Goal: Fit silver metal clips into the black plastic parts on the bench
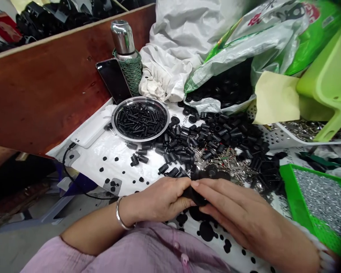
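My left hand (pixel 166 197) is closed around a dark black part (pixel 193 195), thumb below and fingers above. From the other side my right hand (pixel 238 208) presses on the same part, its fingers held together and stretched along it. The fingers hide most of the part, so its exact kind cannot be made out. Just beyond my hands lies a pile of black plastic cylindrical pieces (pixel 176 151), mixed with small metal strips (pixel 230 163). Black round discs (pixel 211 171) sit close to my fingertips.
A round metal bowl (pixel 168 123) of black ribbed pieces stands behind the pile. Beyond it are a phone (pixel 113 79) and a netted flask (pixel 129 68). At right are a green tray (pixel 294 197) of small metal pins, a yellow-green scoop (pixel 324 79) and an open bag (pixel 216 72).
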A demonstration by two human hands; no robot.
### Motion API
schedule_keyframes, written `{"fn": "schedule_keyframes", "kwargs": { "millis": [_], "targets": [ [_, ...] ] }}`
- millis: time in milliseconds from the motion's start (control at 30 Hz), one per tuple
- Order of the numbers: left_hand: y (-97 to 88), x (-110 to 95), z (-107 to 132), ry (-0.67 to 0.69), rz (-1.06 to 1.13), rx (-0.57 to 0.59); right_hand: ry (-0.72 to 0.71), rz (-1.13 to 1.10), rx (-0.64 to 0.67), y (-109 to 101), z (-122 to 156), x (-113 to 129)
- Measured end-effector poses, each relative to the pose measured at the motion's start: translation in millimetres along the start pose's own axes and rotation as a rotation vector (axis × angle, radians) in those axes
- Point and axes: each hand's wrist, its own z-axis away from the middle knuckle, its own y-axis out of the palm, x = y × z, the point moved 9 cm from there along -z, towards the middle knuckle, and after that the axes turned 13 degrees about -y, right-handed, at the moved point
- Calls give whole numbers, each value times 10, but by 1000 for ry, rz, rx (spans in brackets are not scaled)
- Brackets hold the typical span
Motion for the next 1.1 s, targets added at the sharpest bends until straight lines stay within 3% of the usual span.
{"fn": "schedule_keyframes", "kwargs": {
  "millis": [100, 267, 367, 500, 667, 733, 900, 1000, 1100],
  "targets": [
    [11, -24, 9, 21, -79, -25, -2, 8, 75, 41, -9, -4],
    [-3, -18, 2, 13, -173, -47, 50, -52, 44, 76, -16, -46],
    [6, 2, 3, -2, -188, -18, 52, -42, 113, 158, -17, -33],
    [34, -8, 23, 8, -73, 89, -22, 21, 155, 159, 3, 35],
    [183, 13, 60, 13, 274, 358, -118, -35, 171, 193, 23, 95],
    [210, 46, 73, -4, 334, 381, -77, -71, 144, 228, 12, 47],
    [52, 35, 116, -9, 90, 189, 87, -345, 109, 418, 24, -75],
    [5, -26, 116, 10, 119, 224, 132, -412, 94, 407, 42, -98],
    [32, -10, 58, -16, 352, 315, 205, -304, 53, 241, 74, -168]
  ]
}}
